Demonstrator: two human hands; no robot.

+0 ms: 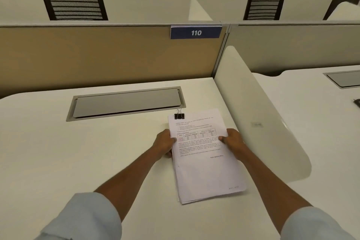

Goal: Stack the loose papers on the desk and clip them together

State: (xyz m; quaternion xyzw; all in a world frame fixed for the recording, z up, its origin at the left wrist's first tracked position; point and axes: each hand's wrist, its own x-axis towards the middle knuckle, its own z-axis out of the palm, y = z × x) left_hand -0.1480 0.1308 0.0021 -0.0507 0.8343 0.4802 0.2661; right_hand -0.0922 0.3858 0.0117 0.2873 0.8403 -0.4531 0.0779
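Left grip and right grip pinch opposite edges of the papers; binder clip seated beyond my left grip. Judged clipped; next, I release.

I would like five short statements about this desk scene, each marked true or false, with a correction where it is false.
1. A black binder clip sits at the far left corner of the paper stack. True.
2. Only one hand holds the stack. False: the left hand and the right hand grip it, one at each side edge.
3. The number on the partition is 210. False: the blue sign reads 110.
4. The uppermost page is blank. False: the top sheet bears printed text and a table.
5. A black chair stands beyond the partition. True.
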